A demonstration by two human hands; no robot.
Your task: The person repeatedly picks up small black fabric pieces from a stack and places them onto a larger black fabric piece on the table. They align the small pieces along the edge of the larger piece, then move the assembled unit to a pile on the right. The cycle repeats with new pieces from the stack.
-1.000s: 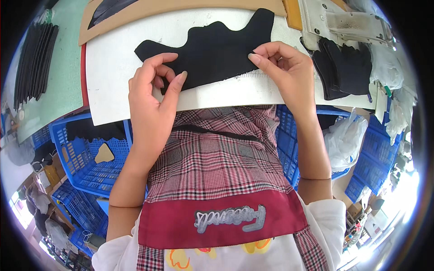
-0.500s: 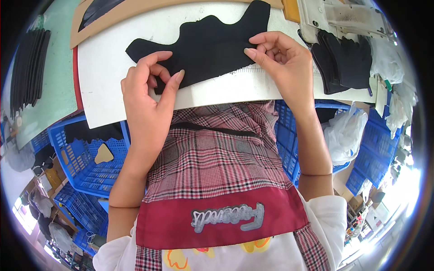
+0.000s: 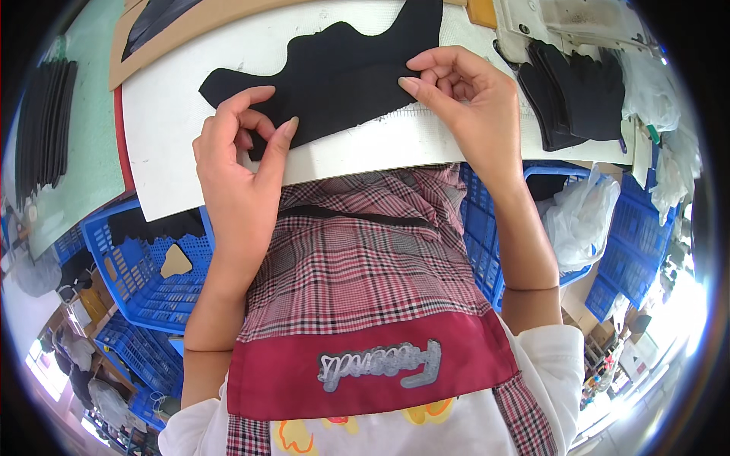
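A black fabric piece point(image 3: 342, 80) with a wavy far edge and a straighter near edge lies on the white tabletop, its right end reaching up past the frame's top. At its left side is my left hand point(image 3: 239, 152), fingers curled round the edge, with thumb and index fingertip a little apart on the cloth. My right hand point(image 3: 475, 102) pinches the right edge between thumb and index finger, its other fingers bent inward. Between my hands the cloth is spread nearly flat.
Glove-shaped black fabric pieces point(image 3: 570, 95) lie at the table's right, beside a pale machine part point(image 3: 585, 23). A cardboard strip point(image 3: 179, 34) crosses the back left. Stacked black strips point(image 3: 44, 125) rest on a green surface. Blue crates point(image 3: 152, 296) stand below the table, one with a plastic bag point(image 3: 582, 220).
The whole view has shifted slightly, so table, hands and cloth appear a bit farther left and up. Both hands keep the same hold on the black fabric piece.
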